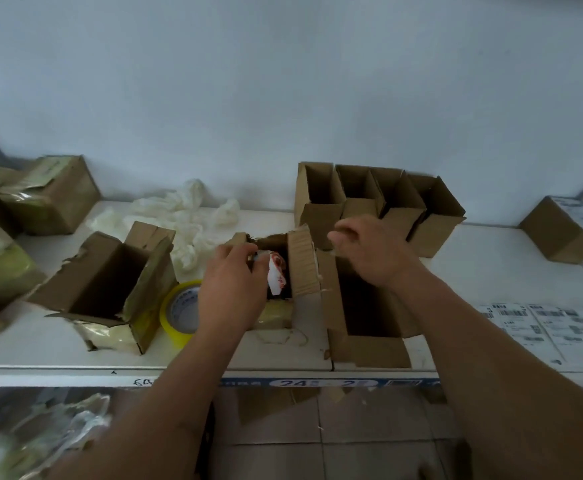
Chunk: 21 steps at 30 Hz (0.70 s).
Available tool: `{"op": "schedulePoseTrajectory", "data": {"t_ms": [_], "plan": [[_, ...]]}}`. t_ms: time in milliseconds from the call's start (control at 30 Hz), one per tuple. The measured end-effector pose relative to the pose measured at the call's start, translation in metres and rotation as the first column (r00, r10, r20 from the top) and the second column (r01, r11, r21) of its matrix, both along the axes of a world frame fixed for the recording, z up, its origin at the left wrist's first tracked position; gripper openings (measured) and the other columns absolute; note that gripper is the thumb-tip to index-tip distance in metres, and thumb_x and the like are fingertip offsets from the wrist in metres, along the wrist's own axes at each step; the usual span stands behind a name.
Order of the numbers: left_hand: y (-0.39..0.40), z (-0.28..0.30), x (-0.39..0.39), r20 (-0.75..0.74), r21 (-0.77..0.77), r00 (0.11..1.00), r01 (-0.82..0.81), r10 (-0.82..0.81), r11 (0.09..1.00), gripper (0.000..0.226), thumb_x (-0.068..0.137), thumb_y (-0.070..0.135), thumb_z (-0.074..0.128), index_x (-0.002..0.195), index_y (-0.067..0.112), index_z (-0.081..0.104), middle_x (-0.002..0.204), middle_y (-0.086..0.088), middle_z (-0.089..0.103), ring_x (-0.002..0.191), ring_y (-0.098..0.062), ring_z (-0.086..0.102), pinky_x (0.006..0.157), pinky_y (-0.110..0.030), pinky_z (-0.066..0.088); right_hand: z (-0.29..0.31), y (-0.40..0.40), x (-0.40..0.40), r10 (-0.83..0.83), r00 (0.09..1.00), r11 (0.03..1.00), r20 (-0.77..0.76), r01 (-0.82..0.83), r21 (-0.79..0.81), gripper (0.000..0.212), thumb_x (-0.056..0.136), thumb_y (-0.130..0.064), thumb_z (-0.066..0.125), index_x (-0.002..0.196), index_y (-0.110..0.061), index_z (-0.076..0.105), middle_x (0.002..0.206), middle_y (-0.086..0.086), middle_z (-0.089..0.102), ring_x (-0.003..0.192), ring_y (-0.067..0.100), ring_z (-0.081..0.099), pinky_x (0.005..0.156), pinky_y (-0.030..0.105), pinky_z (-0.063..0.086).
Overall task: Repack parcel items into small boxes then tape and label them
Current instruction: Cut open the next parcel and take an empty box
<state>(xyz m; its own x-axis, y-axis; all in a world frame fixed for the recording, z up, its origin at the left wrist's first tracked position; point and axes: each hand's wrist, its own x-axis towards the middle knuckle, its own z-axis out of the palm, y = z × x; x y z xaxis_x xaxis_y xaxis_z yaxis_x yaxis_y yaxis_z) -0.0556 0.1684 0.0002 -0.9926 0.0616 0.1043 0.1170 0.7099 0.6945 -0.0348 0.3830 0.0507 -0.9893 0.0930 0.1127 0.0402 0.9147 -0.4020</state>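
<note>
Our left hand (231, 289) holds a narrow grip on the red-and-white wrapped item (277, 274), which stands lengthwise, upright in the torn brown cardboard parcel (302, 261), probably to lift it out. Our right hand (373, 252) hovers above, loosely curled and empty. Right of the parcel waits the open small brown box (366, 344); left, yellow tape roll (179, 311).

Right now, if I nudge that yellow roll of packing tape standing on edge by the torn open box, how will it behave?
The yellow roll of packing tape stands on its rim, so it would probably roll or topple flat. It looks rigid and fairly light. The left hand beside it might stop it.
</note>
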Motion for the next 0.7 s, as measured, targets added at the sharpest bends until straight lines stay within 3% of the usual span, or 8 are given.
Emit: {"op": "schedulePoseTrajectory", "data": {"t_ms": [100, 167, 300, 400, 467, 567, 700], "plan": [[-0.007, -0.01, -0.007, 0.052, -0.076, 0.998, -0.029, 0.033, 0.997, 0.038, 0.098, 0.039, 0.039, 0.128, 0.023, 0.055, 0.135, -0.006, 0.048, 0.124, -0.029, 0.04, 0.101, -0.042, 0.036, 0.002, -0.043, -0.015, 0.107, 0.989, 0.994, 0.105, -0.109, 0.011, 0.027, 0.099, -0.041, 0.047, 0.095, -0.021, 0.065, 0.09, -0.006, 0.06, 0.083, 0.011, 0.057, 0.071, 0.028, 0.045], [-0.009, -0.014, -0.005, 0.132, -0.075, 0.989, -0.053, 0.063, 0.996, 0.038, 0.099, 0.036, 0.041, 0.132, 0.022, 0.052, 0.138, -0.009, 0.044, 0.127, -0.033, 0.036, 0.104, -0.046, 0.034, -0.003, -0.066, -0.025, 0.112, 0.975, 0.991, 0.192, -0.123, 0.046, 0.031, 0.098, -0.044, 0.049, 0.089, -0.019, 0.066, 0.085, -0.002, 0.06, 0.077, 0.013, 0.057, 0.065, 0.027, 0.046], [-0.011, -0.026, -0.003, 0.228, 0.106, 0.973, -0.058, 0.032, 0.993, 0.04, 0.1, 0.027, 0.043, 0.14, 0.024, 0.047, 0.141, -0.01, 0.041, 0.123, -0.034, 0.045, 0.094, -0.037, 0.042, -0.017, -0.098, -0.041, -0.026, 0.961, 0.987, 0.274, -0.019, 0.16, 0.032, 0.094, -0.049, 0.054, 0.09, -0.017, 0.061, 0.08, 0.0, 0.06, 0.068, 0.014, 0.057, 0.054, 0.027, 0.039], [-0.013, -0.032, -0.009, 0.255, 0.135, 0.967, -0.01, -0.024, 0.991, 0.042, 0.102, 0.03, 0.04, 0.144, 0.026, 0.043, 0.139, -0.006, 0.048, 0.116, -0.033, 0.052, 0.082, -0.032, 0.041, -0.019, -0.111, -0.047, -0.107, 0.952, 0.959, 0.286, 0.023, 0.282, 0.031, 0.093, -0.046, 0.058, 0.098, -0.016, 0.061, 0.088, 0.001, 0.061, 0.076, 0.017, 0.06, 0.059, 0.029, 0.044], [-0.015, -0.029, -0.011, 0.281, 0.221, 0.959, -0.037, -0.027, 0.975, 0.038, 0.102, 0.029, 0.043, 0.139, 0.023, 0.05, 0.134, -0.01, 0.055, 0.114, -0.032, 0.056, 0.085, -0.037, 0.048, -0.019, -0.115, -0.048, -0.13, 0.942, 0.946, 0.31, 0.024, 0.323, 0.032, 0.093, -0.043, 0.059, 0.101, -0.013, 0.062, 0.092, 0.004, 0.064, 0.081, 0.02, 0.062, 0.064, 0.031, 0.047], [-0.017, -0.023, -0.009, 0.315, 0.346, 0.949, -0.106, -0.009, 0.932, 0.038, 0.099, 0.029, 0.05, 0.137, 0.022, 0.054, 0.132, -0.012, 0.059, 0.115, -0.031, 0.057, 0.092, -0.043, 0.05, -0.025, -0.116, -0.051, -0.185, 0.94, 0.949, 0.286, 0.095, 0.301, 0.031, 0.089, -0.042, 0.066, 0.102, -0.014, 0.062, 0.078, 0.0, 0.056, 0.069, 0.016, 0.056, 0.057, 0.028, 0.045], [-0.017, -0.026, -0.01, 0.331, 0.36, 0.944, -0.128, 0.001, 0.924, 0.042, 0.098, 0.033, 0.053, 0.139, 0.027, 0.052, 0.133, -0.009, 0.059, 0.114, -0.029, 0.059, 0.093, -0.045, 0.051, -0.03, -0.116, -0.055, -0.216, 0.935, 0.945, 0.283, 0.127, 0.3, 0.031, 0.085, -0.035, 0.07, 0.107, -0.015, 0.062, 0.084, 0.002, 0.057, 0.078, 0.019, 0.061, 0.061, 0.029, 0.049]]}}
